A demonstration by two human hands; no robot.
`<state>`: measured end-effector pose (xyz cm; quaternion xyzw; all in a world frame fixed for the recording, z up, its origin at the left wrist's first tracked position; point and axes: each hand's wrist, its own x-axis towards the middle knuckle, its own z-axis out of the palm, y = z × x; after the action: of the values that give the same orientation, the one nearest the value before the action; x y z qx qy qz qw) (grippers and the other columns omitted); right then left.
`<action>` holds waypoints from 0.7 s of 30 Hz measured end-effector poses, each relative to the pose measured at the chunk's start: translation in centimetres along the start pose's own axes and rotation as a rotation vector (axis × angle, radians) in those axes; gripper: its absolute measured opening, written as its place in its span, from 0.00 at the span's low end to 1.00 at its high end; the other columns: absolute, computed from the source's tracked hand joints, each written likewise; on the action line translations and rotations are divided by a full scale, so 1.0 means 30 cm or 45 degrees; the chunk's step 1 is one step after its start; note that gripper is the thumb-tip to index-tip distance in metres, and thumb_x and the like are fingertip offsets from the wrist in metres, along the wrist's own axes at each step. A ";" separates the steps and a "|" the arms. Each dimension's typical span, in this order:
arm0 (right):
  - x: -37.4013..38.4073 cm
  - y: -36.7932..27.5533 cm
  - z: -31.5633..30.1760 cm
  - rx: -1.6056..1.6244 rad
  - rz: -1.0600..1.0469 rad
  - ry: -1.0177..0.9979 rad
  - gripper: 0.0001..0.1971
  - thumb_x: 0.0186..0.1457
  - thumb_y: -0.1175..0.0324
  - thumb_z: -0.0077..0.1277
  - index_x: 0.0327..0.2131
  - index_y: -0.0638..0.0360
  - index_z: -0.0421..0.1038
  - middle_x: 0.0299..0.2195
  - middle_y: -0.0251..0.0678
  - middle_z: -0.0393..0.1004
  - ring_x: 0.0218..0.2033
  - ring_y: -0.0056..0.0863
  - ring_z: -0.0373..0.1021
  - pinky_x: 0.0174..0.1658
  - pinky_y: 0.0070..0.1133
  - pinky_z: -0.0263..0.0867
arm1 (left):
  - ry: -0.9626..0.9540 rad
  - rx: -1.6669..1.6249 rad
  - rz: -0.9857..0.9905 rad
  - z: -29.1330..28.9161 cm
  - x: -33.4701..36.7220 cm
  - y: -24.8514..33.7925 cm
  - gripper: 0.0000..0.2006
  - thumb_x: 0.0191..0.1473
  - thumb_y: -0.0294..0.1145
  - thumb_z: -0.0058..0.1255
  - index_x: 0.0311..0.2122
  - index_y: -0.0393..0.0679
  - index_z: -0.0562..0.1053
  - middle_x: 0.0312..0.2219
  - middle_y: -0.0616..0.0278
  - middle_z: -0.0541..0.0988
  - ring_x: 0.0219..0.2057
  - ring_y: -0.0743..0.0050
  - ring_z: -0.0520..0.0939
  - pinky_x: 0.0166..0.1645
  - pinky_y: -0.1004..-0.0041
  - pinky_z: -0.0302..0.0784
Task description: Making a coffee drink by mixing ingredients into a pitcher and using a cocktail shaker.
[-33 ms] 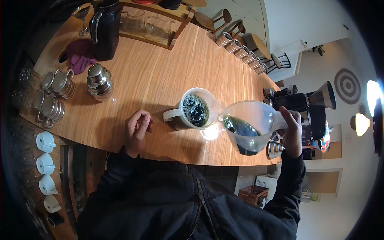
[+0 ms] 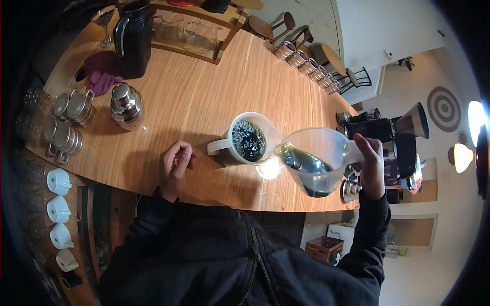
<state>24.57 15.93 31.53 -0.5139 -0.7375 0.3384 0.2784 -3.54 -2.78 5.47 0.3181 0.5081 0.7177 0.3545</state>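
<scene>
My right hand [image 2: 370, 166] is closed round the handle of a clear plastic jug [image 2: 319, 135], which is tipped to the left with dark liquid [image 2: 306, 166] running toward its spout. That spout meets the spout side of a second plastic jug [image 2: 270, 130], which stands upright on the table. Dark liquid with bubbles [image 2: 248, 140] lies inside the standing jug, and its handle [image 2: 218, 148] points left. Resting near the table's front edge, my left hand [image 2: 176, 166] has its fingers curled in and holds nothing; it is apart from that handle.
On the wooden table [image 2: 194, 81] stand a metal cocktail shaker [image 2: 126, 106], several lidded metal cups [image 2: 66, 135], a black pitcher [image 2: 137, 43] and a purple cloth [image 2: 103, 76]. Metal canisters [image 2: 309, 66] line the far right edge; a coffee grinder [image 2: 403, 145] is at right. White cups [image 2: 58, 209] sit lower left.
The tipped jug has shifted very slightly left, and the liquid in it lies a little differently. Bubbles in the standing jug have moved. My left hand stays put.
</scene>
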 end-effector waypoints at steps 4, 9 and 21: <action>0.036 -0.032 0.031 -0.079 -0.021 -0.145 0.23 0.59 0.57 0.51 0.16 0.64 0.69 0.13 0.24 0.62 0.14 0.10 0.53 0.18 0.17 0.46 | 0.026 -0.003 0.028 0.033 -0.014 -0.015 0.13 0.64 0.40 0.43 0.33 0.42 0.69 0.26 0.68 0.72 0.25 0.84 0.71 0.31 0.80 0.66; 0.086 0.007 0.025 -0.083 -0.084 -0.307 0.22 0.60 0.56 0.50 0.18 0.61 0.70 0.12 0.23 0.62 0.12 0.10 0.55 0.18 0.16 0.47 | 0.116 -0.051 0.063 0.092 -0.031 -0.013 0.11 0.64 0.38 0.44 0.36 0.41 0.69 0.26 0.68 0.72 0.24 0.87 0.68 0.29 0.82 0.64; 0.237 0.345 0.018 0.759 -0.088 0.378 0.12 0.60 0.59 0.45 0.31 0.57 0.68 0.20 0.27 0.64 0.17 0.14 0.58 0.20 0.13 0.50 | 0.141 0.382 0.243 0.142 -0.078 -0.024 0.24 0.54 0.38 0.55 0.53 0.39 0.64 0.45 0.57 0.71 0.49 0.67 0.71 0.51 0.69 0.66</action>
<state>27.80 25.05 23.51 -0.4283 -0.5744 0.4509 0.5323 1.35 -2.40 5.76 0.3742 0.5957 0.6806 0.2046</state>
